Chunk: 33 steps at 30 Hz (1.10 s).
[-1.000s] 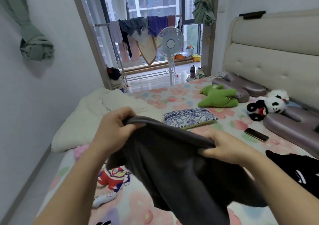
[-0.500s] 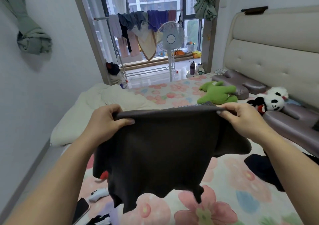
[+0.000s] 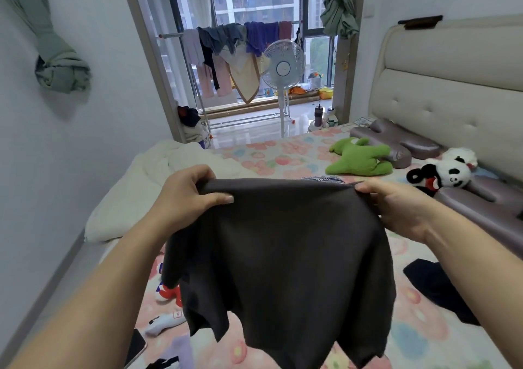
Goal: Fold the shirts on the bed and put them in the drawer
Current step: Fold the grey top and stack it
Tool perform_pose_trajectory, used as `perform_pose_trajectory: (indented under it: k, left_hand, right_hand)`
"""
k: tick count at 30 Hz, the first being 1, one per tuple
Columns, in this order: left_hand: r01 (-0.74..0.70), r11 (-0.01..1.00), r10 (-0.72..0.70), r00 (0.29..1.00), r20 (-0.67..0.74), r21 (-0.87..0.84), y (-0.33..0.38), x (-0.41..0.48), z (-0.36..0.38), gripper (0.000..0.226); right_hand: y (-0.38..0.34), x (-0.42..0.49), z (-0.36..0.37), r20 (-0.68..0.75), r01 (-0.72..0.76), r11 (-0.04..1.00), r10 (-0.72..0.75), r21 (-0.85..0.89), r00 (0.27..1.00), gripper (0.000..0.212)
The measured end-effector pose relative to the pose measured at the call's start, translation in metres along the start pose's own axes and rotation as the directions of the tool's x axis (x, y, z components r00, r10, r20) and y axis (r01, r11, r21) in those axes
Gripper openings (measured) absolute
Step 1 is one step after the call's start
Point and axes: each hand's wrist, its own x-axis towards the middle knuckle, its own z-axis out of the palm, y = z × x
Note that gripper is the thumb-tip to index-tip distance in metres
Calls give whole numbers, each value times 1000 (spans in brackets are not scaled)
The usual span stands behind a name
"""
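Observation:
A dark grey shirt hangs in the air over the bed, stretched flat between my hands. My left hand pinches its top left corner, thumb lying across the front of the cloth. My right hand grips the top right corner. The shirt's lower edge droops unevenly above the flowered sheet. A second dark garment lies crumpled on the bed at the right. No drawer is in view.
A white duvet is bunched at the bed's left. A green plush, a panda plush and grey pillows lie near the padded headboard. A phone and small toys sit low left. A fan stands by the window.
My hands have spread the shirt wide and lifted it from a bunched hold to a flat hanging sheet. It now hides the patterned pouch behind it.

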Motion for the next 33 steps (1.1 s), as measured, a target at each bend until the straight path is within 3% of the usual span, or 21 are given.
perform_pose_trajectory:
  k: [3, 6, 8, 10, 14, 22, 24, 26, 28, 29, 31, 33]
  left_hand:
    - [24, 996, -31, 997, 75, 90, -10, 0, 0, 31]
    - [48, 986, -61, 995, 80, 160, -19, 1, -3, 33]
    - [76, 982, -91, 993, 81, 174, -24, 0, -5, 32]
    - [110, 979, -129, 986, 101, 172, -28, -1, -5, 30]
    - [130, 972, -163, 973, 162, 196, -32, -1, -7, 30]
    - [133, 954, -225, 910, 349, 269, -28, -5, -2, 21]
    - [119, 983, -169, 879, 446, 139, -9, -8, 12, 30]
    - [119, 981, -18, 837, 546, -150, 21, -9, 35, 42]
    - [163, 877, 104, 854, 510, -452, 45, -8, 57, 36]
    - [190, 818, 97, 885, 455, -543, 52, -6, 64, 29]
    - [211, 772, 48, 921, 387, -600, 52, -3, 67, 12]
    - [218, 809, 15, 920, 391, -545, 42, -3, 66, 7]
  right_hand:
    - [-9, 1, -3, 17, 161, 977, -161, -141, 987, 16]
    - [-22, 2, -10, 90, 212, 966, -200, -150, 976, 21]
    - [-30, 0, -13, 150, 255, 936, -223, -245, 963, 24]
    - [-34, 0, -12, 138, 321, 853, -290, -411, 947, 27]
    - [-33, 7, -7, 60, 413, 583, -528, -700, 847, 21]
    - [-43, 9, 1, 172, 488, 541, -531, -685, 830, 30]
    - [-47, 8, 20, 254, 544, 525, -524, -654, 813, 32]
    - [-49, 7, 43, 353, 602, 491, -510, -630, 784, 33]
    - [-48, 9, 61, 411, 638, 499, -495, -587, 766, 29]
    - [-48, 9, 65, 417, 639, 514, -489, -572, 766, 27]
    - [-49, 9, 63, 410, 628, 539, -479, -561, 776, 29]
    - [-50, 8, 55, 384, 622, 509, -500, -595, 776, 32]
